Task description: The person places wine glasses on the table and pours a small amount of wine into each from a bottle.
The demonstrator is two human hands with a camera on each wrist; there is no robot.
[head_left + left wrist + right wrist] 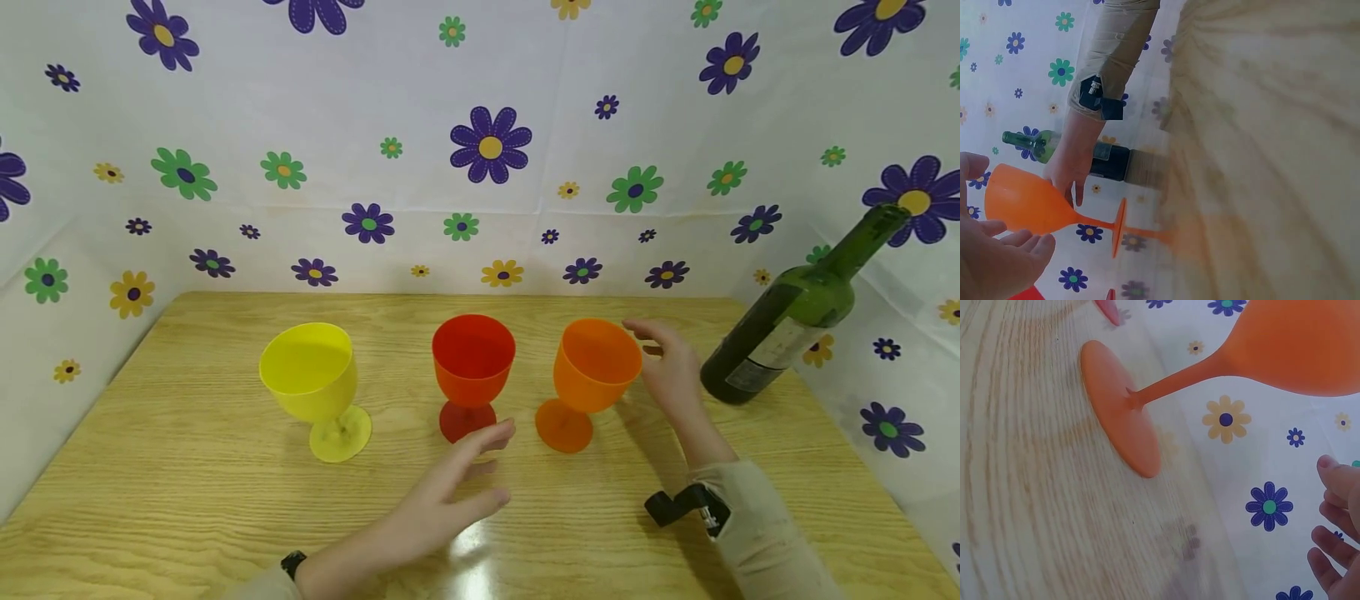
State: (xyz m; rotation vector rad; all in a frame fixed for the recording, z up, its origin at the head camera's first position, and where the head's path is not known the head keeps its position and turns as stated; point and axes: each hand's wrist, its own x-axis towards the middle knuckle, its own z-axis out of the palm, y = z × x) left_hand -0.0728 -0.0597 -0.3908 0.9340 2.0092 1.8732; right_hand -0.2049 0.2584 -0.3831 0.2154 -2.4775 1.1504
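"Head view: where's the orange, stemmed plastic goblet (588,383)?"
"Upright beside the right hand (670,367); thumb and fingers parted there and on the left hand (442,500)."
"Risk?"
"A sideways nudge could topple it."

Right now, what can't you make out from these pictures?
Bottle label, head view: print too small to read.
Orange goblet, right wrist view: rim cut off by the right edge.
Red goblet, head view: left hand covers part of its base.
Right hand, right wrist view: palm cut off by the right edge.
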